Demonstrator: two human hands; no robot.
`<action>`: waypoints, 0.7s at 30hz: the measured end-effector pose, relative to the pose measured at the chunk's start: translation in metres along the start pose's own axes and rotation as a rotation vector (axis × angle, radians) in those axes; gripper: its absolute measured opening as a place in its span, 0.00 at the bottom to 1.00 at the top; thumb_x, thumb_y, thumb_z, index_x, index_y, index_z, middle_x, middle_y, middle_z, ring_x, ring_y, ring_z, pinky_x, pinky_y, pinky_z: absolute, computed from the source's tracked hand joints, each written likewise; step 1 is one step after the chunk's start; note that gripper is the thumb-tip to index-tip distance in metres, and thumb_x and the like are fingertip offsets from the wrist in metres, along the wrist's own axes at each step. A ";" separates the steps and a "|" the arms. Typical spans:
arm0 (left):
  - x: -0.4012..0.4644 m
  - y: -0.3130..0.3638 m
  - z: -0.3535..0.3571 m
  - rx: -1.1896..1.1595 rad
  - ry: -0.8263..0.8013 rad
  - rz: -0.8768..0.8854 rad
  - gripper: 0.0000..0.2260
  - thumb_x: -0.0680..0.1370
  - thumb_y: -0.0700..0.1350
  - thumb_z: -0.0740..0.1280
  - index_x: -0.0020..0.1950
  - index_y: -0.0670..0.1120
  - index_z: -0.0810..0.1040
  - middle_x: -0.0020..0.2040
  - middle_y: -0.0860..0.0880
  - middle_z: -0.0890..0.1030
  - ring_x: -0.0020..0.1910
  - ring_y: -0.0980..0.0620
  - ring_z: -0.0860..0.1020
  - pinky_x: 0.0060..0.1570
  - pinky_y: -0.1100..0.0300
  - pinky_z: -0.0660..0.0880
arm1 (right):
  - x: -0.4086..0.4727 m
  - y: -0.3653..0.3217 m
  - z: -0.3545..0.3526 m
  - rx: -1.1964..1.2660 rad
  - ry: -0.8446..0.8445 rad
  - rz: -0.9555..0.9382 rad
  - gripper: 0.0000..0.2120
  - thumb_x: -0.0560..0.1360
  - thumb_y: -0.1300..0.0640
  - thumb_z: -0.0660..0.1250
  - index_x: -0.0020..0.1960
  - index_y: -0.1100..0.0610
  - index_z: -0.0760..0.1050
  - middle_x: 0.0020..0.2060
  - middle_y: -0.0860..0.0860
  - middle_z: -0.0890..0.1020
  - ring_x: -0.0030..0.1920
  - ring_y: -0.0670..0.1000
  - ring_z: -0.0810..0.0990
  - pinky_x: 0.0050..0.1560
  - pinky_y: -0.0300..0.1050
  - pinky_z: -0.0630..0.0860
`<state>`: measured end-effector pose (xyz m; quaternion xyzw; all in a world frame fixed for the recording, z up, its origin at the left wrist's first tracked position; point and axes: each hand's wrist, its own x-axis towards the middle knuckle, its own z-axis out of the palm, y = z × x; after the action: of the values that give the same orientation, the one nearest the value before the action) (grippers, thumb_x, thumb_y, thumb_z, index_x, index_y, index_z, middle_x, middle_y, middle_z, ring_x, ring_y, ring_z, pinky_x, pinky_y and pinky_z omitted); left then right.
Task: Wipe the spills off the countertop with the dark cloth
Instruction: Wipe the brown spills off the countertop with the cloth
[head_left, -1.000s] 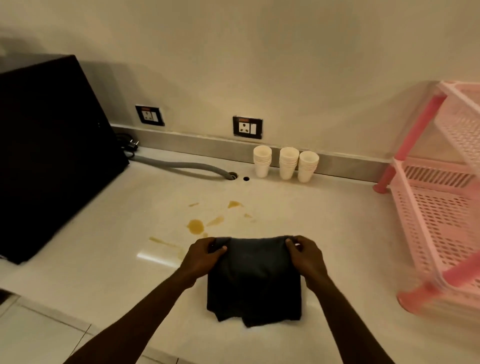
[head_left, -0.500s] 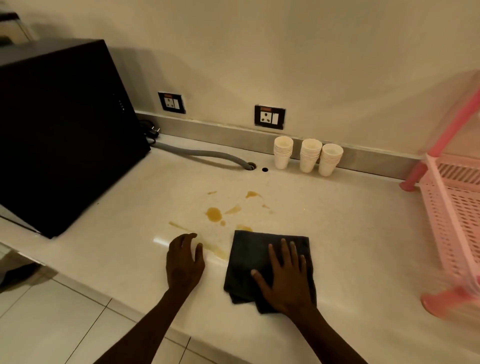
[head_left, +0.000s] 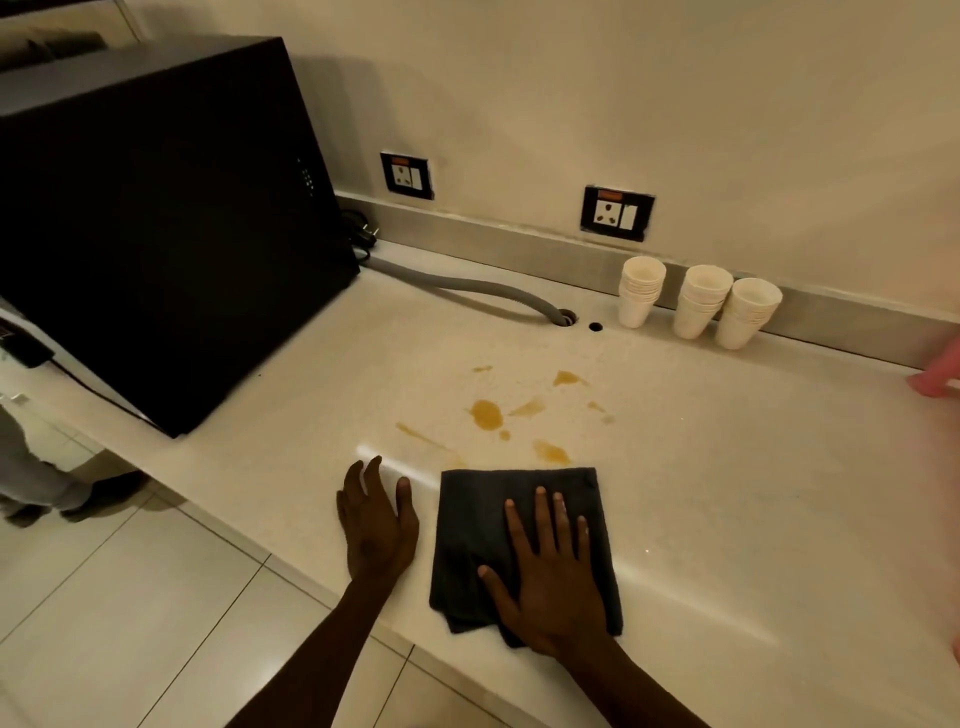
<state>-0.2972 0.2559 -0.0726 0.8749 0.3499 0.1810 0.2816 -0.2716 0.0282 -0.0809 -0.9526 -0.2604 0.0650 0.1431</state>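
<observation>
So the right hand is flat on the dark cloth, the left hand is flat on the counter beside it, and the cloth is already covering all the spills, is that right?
Not quite. The head view shows the cloth covers none of the spills; they lie bare just beyond its far edge. The rest holds: right hand flat on the cloth, left hand flat on the counter beside it.

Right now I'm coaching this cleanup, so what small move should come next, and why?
Probably slide the dark cloth forward under the flat right hand onto the nearest amber spill. The spill sits just beyond the cloth's far edge, still unwiped, and the left hand rests flat on the countertop beside the cloth.
</observation>
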 end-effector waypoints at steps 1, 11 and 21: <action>0.000 0.000 -0.002 -0.040 0.007 -0.018 0.22 0.82 0.51 0.62 0.74 0.44 0.68 0.75 0.38 0.69 0.74 0.37 0.67 0.76 0.38 0.63 | 0.005 -0.006 0.002 0.004 -0.011 -0.004 0.41 0.77 0.26 0.49 0.82 0.48 0.51 0.82 0.59 0.52 0.81 0.62 0.49 0.76 0.66 0.45; 0.033 -0.024 -0.022 -0.043 -0.078 0.157 0.29 0.81 0.60 0.61 0.75 0.43 0.70 0.76 0.40 0.70 0.76 0.39 0.67 0.74 0.41 0.68 | 0.019 -0.011 -0.010 0.087 0.032 0.041 0.40 0.76 0.24 0.46 0.81 0.41 0.38 0.81 0.47 0.36 0.81 0.51 0.34 0.80 0.57 0.39; 0.079 -0.039 -0.018 -0.016 -0.196 0.240 0.24 0.82 0.54 0.63 0.76 0.44 0.70 0.79 0.41 0.67 0.80 0.41 0.61 0.77 0.43 0.63 | 0.051 -0.067 0.020 0.005 -0.043 -0.016 0.38 0.78 0.26 0.46 0.81 0.39 0.38 0.82 0.49 0.41 0.81 0.54 0.35 0.78 0.58 0.35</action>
<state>-0.2715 0.3425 -0.0733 0.9217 0.2123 0.1300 0.2976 -0.2636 0.1144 -0.0821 -0.9485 -0.2709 0.0847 0.1404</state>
